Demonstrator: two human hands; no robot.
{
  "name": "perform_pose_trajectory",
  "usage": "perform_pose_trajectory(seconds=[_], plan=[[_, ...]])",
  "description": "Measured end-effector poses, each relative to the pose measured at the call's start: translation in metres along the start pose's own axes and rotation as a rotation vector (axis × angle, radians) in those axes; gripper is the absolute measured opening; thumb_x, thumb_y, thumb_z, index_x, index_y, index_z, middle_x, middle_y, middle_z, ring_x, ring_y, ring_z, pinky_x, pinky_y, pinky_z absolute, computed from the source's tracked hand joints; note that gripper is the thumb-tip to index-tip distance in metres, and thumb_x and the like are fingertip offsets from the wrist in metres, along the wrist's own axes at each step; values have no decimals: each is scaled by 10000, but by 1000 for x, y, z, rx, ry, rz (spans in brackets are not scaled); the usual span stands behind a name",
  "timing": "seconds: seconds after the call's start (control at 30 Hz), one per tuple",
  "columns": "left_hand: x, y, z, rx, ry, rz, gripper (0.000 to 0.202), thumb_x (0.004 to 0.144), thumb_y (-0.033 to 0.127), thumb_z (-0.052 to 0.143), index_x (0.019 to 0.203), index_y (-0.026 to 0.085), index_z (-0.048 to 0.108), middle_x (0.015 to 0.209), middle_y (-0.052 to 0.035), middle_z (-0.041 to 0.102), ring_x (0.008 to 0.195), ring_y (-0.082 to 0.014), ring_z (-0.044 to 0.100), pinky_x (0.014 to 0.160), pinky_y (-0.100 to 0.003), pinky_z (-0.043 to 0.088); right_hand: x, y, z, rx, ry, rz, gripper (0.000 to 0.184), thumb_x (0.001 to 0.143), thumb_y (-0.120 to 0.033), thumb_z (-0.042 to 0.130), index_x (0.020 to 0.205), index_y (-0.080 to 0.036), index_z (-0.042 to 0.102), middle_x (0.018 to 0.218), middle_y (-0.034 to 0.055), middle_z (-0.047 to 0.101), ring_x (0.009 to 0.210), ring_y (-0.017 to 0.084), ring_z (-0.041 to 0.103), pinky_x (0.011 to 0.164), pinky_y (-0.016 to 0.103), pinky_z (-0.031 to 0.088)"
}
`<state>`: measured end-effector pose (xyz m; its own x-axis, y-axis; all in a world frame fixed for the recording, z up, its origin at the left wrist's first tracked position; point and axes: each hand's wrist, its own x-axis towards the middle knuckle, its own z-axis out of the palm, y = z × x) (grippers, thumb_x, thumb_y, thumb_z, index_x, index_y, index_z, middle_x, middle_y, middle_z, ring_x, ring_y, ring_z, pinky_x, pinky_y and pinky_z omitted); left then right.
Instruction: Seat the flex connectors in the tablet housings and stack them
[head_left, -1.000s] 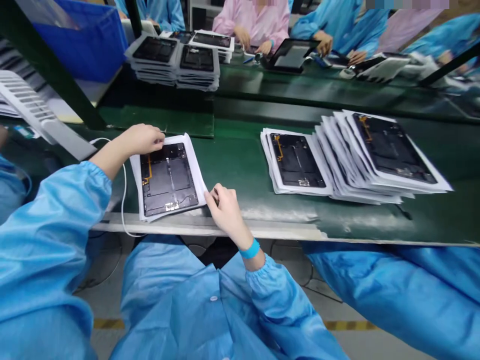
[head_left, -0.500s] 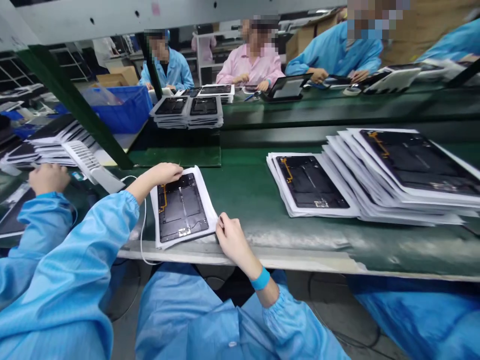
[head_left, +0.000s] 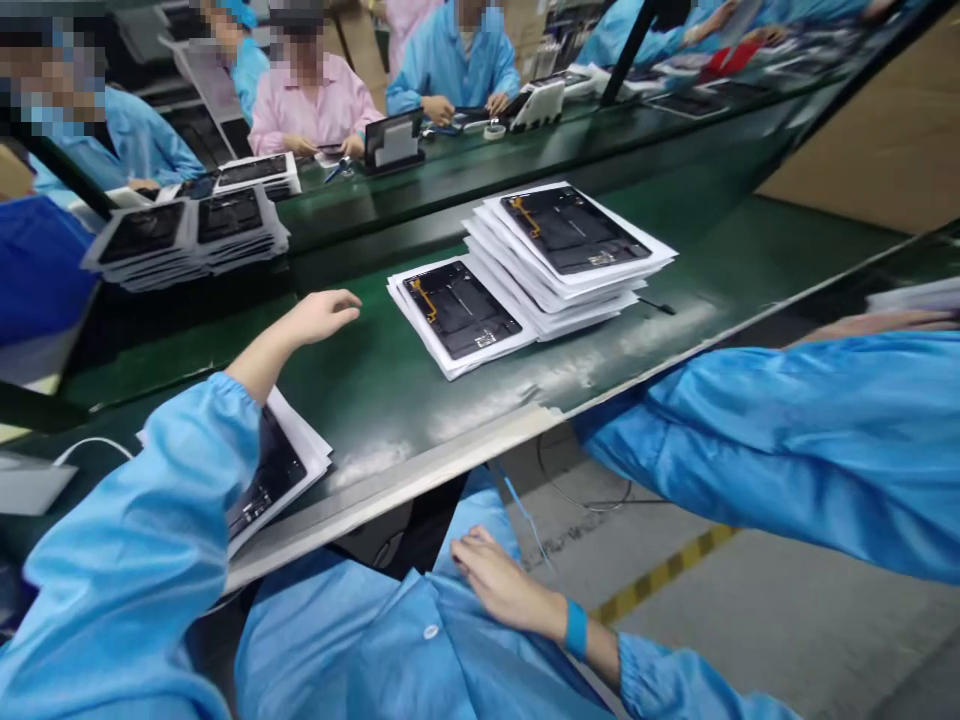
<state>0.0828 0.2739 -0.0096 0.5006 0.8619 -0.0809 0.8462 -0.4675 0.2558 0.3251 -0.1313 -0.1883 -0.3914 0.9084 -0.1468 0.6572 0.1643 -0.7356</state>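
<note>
My left hand (head_left: 321,316) reaches out over the green belt (head_left: 390,390), fingers stretched flat and holding nothing, a short way left of a low stack of black panels on white sheets (head_left: 457,312). A taller fanned stack (head_left: 570,245) lies just behind and to the right of it. One panel on white sheets (head_left: 281,470) lies at the belt's near edge, partly hidden under my left sleeve. Below the belt's edge, my right hand (head_left: 499,585) rests flat on my blue coat with its fingers spread, and a blue band shows on that wrist.
A co-worker's blue sleeve (head_left: 787,440) crosses the right side at belt height. Two more stacks of panels (head_left: 187,235) sit on the far side at the left. Several people in blue and pink coats (head_left: 311,105) work along the far bench. A white cable (head_left: 82,447) lies at the near left.
My view has swung right. My left hand let go of the near panel and moved out toward the stacks. My right hand left the panel's corner and dropped to my lap.
</note>
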Motion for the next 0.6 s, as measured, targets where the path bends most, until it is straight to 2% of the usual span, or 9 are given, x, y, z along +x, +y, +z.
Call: perform_pose_trajectory(seconds=[0.1, 0.17, 0.23, 0.3, 0.4, 0.53, 0.6], plan=[[56, 40, 19, -56, 20, -8, 424, 1132, 440, 737, 1465, 178, 712, 1497, -129, 706, 1354, -298, 710, 1191, -532, 611, 0, 49, -6, -95, 92, 153, 317, 1010, -63, 340, 893, -269, 551, 891, 109, 713, 939, 310, 683, 951, 473, 591], [87, 58, 28, -68, 38, -59, 461, 1117, 458, 770, 1473, 175, 696, 1512, -140, 682, 1351, -306, 704, 1162, -546, 632, 8, 73, -11, -149, 138, 224, 332, 1013, -55, 320, 971, -244, 589, 951, 122, 724, 982, 306, 672, 1023, 486, 566], [110, 69, 35, -68, 47, -131, 455, 1116, 448, 772, 1476, 183, 692, 1501, -137, 683, 1330, -298, 711, 1137, -523, 646, 17, 86, -13, -193, 163, 269, 328, 978, -30, 347, 1019, -219, 612, 1005, 141, 736, 1031, 307, 670, 1069, 485, 541], [124, 74, 39, -62, 44, -203, 449, 1113, 446, 777, 1470, 187, 694, 1482, -133, 690, 1311, -291, 718, 1116, -504, 655, 23, 88, -9, -231, 170, 293, 309, 930, -23, 416, 1059, -191, 641, 1068, 169, 752, 1096, 321, 677, 1113, 488, 526], [134, 74, 42, -37, 29, -276, 434, 1113, 451, 777, 1446, 184, 704, 1443, -124, 706, 1270, -282, 733, 1082, -479, 668, 24, 78, 6, -277, 161, 288, 325, 914, -56, 513, 1172, -146, 689, 1227, 209, 774, 1234, 344, 687, 1203, 499, 512], [135, 71, 43, 55, 70, -289, 422, 1117, 453, 770, 1437, 184, 709, 1436, -122, 711, 1262, -278, 735, 1082, -475, 669, 21, 61, 21, -316, 114, 241, 390, 962, -116, 574, 1326, -97, 712, 1507, 247, 725, 1454, 355, 644, 1332, 507, 466], [134, 73, 43, 130, 110, -261, 432, 1115, 451, 774, 1448, 184, 705, 1460, -129, 702, 1303, -288, 723, 1117, -502, 654, 25, 58, 22, -334, 82, 216, 376, 999, -153, 578, 1336, -81, 728, 1496, 259, 735, 1474, 372, 642, 1359, 536, 443]])
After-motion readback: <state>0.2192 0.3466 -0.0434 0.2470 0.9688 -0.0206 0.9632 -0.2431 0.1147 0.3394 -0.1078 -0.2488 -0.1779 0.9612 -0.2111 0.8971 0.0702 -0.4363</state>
